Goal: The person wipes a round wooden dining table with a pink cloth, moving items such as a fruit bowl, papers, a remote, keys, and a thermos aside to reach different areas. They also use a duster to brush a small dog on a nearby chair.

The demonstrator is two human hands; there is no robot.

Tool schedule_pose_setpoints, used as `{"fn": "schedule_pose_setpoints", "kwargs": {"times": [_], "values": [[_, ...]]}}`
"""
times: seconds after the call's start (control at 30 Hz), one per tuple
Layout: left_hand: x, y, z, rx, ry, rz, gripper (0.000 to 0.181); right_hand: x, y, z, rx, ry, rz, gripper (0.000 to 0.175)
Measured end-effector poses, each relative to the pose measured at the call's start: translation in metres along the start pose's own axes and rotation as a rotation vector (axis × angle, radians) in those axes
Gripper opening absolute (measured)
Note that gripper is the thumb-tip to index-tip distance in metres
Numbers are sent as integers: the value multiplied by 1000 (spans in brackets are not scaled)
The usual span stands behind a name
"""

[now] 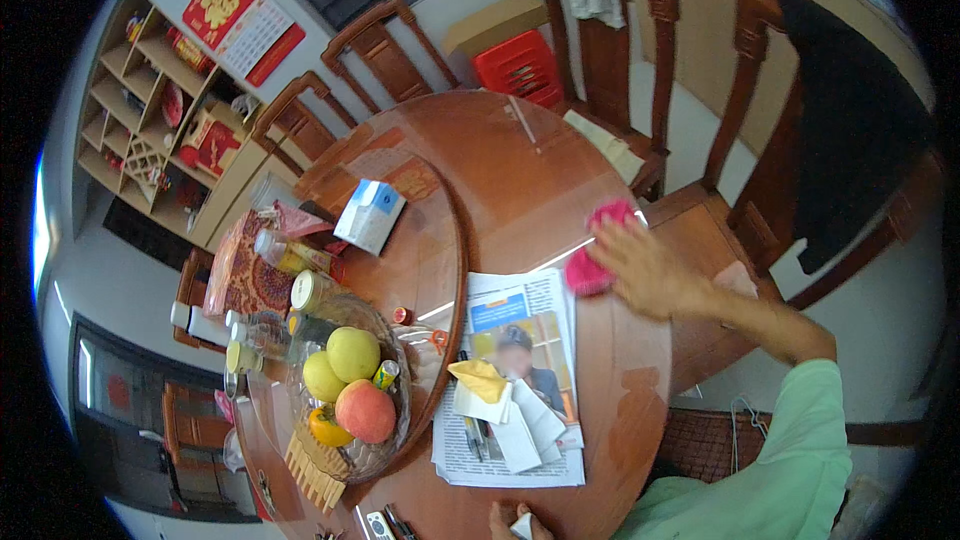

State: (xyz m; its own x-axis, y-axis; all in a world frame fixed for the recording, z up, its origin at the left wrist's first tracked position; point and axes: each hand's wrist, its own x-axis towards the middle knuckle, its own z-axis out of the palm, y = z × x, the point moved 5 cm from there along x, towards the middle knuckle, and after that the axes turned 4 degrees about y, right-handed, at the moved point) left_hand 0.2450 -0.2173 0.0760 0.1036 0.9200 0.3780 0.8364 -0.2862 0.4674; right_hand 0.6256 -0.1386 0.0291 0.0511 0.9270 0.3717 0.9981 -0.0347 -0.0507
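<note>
My right hand (649, 270) lies flat, slightly blurred, on a bright pink cloth (589, 276) near the right edge of a round wooden table (525, 172). The cloth bunches out past the fingers on two sides. At the bottom edge of the view, part of my left hand (498, 523) shows, its fingers around a small white object (523, 525) that is mostly cut off. Between the hands lie printed newspapers (510, 469). On them rest folded white papers (516, 439), a yellow folded piece (480, 380) and dark pens (472, 439).
A raised turntable (420, 240) carries a tissue box (370, 216), jars (311, 292) and a glass bowl (401, 420) of fruit (365, 410). A wooden comb-like piece (315, 469) and a remote control (379, 525) lie nearby. Wooden chairs (607, 52) surround the table; one bears black fabric (855, 105).
</note>
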Motion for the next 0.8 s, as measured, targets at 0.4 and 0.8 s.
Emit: {"fn": "schedule_pose_setpoints", "kwargs": {"times": [0.4,0.8], "values": [[19,10,22,346,-31,97,35,330,37,146,61,50,41,58],[16,8,22,294,-69,27,35,265,104,106,9,350,151,31]]}}
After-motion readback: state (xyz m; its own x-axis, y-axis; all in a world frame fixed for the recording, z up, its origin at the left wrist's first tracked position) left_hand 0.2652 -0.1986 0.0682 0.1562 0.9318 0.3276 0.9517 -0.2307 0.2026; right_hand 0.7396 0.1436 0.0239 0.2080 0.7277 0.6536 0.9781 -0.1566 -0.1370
